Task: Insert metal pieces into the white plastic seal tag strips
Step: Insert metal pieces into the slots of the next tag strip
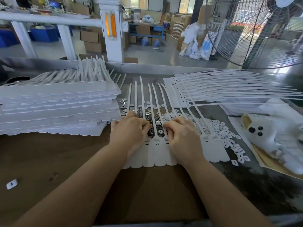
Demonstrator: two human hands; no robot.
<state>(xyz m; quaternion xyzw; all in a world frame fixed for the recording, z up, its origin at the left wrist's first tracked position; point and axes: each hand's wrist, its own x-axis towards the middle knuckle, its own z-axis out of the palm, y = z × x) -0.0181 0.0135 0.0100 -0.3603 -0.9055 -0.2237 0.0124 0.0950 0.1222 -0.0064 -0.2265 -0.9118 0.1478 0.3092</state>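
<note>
Both hands, left hand (131, 128) and right hand (182, 133), curled with fingertips pinching among tiny, light, probably slippery metal pieces (153, 126), best nipped by edges, over thin bendable seal tag strips (157, 153).

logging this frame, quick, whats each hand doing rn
Left hand: fingers curled down on the seal tag strip; anything held, cannot tell.
Right hand: same, curled on the strip; cannot tell.

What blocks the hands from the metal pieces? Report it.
Nothing visible. The left hand and right hand rest on the seal tag strip, fingertips at the metal pieces piled between its tails.
</note>
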